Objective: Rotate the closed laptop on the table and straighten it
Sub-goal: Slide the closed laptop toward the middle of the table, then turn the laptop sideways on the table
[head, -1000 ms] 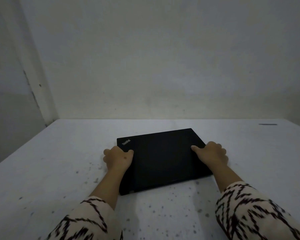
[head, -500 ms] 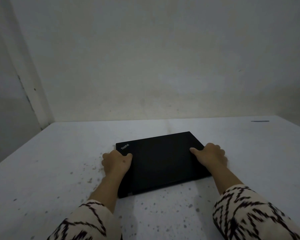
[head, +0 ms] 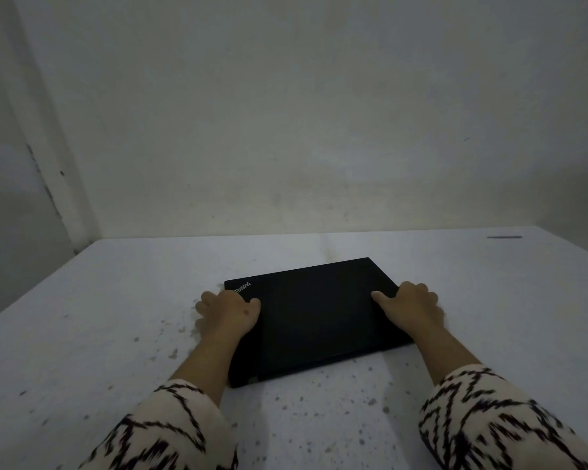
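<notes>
A closed black laptop [head: 316, 317] lies flat on the white speckled table [head: 82, 317], turned slightly so its far right corner sits farther back than its left. A small logo shows at its far left corner. My left hand [head: 228, 312] grips the laptop's left edge, thumb on the lid, fingers down the side. My right hand [head: 409, 308] grips the right edge the same way, thumb resting on the lid. Both patterned sleeves come in from the bottom of the head view.
A plain wall rises behind the table, with a corner post [head: 58, 184] at the left. A thin dark mark [head: 504, 237] lies near the table's far right edge. Dark specks dot the table's near side.
The laptop has turned slightly with both hands on its edges. Its far right corner has swung a little farther back. The grip has stayed the same.
</notes>
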